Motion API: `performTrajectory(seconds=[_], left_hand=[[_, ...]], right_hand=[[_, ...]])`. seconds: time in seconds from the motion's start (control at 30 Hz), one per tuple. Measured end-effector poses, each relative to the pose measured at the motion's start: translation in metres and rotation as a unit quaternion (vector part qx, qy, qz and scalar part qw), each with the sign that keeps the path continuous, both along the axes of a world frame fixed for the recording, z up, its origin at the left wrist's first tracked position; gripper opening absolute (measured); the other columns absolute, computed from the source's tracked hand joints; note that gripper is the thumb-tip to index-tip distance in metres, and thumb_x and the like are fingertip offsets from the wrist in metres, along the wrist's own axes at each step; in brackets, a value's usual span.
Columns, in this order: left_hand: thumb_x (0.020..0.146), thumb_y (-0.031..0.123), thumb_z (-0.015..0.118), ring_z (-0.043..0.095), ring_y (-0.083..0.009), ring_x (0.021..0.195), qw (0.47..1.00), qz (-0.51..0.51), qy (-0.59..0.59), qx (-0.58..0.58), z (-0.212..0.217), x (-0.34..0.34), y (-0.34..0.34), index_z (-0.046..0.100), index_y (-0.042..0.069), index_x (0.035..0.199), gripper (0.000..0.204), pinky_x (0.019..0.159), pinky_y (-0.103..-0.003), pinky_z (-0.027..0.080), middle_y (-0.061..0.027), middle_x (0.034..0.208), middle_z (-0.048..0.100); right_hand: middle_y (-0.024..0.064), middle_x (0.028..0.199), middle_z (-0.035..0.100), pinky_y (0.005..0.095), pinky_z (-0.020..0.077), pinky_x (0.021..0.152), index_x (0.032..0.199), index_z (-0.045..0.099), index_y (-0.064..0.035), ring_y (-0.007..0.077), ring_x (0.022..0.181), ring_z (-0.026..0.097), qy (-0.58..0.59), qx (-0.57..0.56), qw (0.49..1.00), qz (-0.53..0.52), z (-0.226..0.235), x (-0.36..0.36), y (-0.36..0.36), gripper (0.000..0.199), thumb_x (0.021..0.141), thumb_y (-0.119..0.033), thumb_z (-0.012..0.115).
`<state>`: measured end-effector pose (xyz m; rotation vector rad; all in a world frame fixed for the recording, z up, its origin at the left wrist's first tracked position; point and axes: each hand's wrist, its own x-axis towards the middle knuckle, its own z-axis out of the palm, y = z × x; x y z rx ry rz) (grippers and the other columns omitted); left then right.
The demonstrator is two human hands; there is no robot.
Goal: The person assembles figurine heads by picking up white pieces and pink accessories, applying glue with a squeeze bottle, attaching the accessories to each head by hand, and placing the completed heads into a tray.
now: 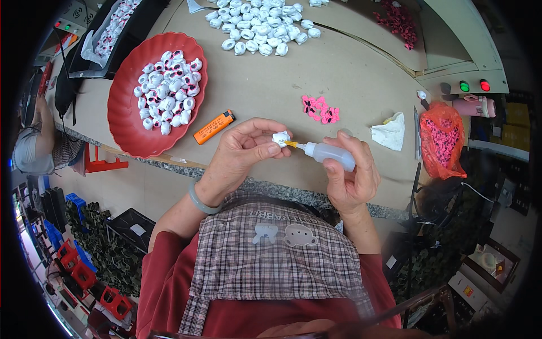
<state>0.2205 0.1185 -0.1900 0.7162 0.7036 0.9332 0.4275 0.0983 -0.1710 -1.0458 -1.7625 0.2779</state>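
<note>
My left hand (237, 150) pinches a small rounded white piece (279, 137) between thumb and fingers, above the table's near edge. Gripped in my right hand (357, 178) is a translucent squeeze bottle (333, 156), tilted so that its yellowish nozzle meets the white piece. Whether any liquid is coming out is too small to tell. Just beyond the bottle lies a cluster of flat pink pieces (320, 109), some with dark marks. An orange lighter (214, 127) rests to the left of my left hand.
A red scalloped bowl (122, 107) at left holds many white pieces with pink and dark parts. Plain white pieces (262, 25) are heaped at the back. To the right are a crumpled white tissue (389, 131), a red plastic bag (429, 121) of pink pieces and a pink bottle (473, 105).
</note>
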Motion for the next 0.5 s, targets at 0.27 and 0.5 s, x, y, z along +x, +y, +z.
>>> performTrajectory(seconds=[0.27, 0.5], left_hand=[[0.086, 0.007, 0.066, 0.066, -0.0183, 0.091, 1.000, 0.005, 0.005, -0.006, -0.0004, -0.0014, 0.0005, 0.057, 0.000, 0.114, 0.031, 0.082, -0.027, 0.054, -0.0153, 0.110, 0.064], [0.085, 0.007, 0.067, 0.066, -0.0183, 0.091, 1.000, 0.015, -0.003, -0.004, -0.0006, -0.0013, 0.0013, 0.058, -0.001, 0.114, 0.031, 0.083, -0.027, 0.054, -0.0146, 0.108, 0.064]], right_hand=[[0.0151, 0.086, 0.068, 0.0281, 0.0525, 0.057, 0.114, 0.057, 0.0037, 0.0217, 0.071, 0.066, -0.002, 0.003, 1.000, -0.019, 0.0015, 0.0015, 0.0020, 0.042, 0.080, -0.014, 0.074], [0.0150, 0.085, 0.067, 0.0278, 0.0520, 0.057, 0.113, 0.058, 0.0035, 0.0219, 0.071, 0.066, 0.008, -0.001, 1.000, -0.016, 0.0010, 0.0018, 0.0007, 0.041, 0.079, -0.013, 0.074]])
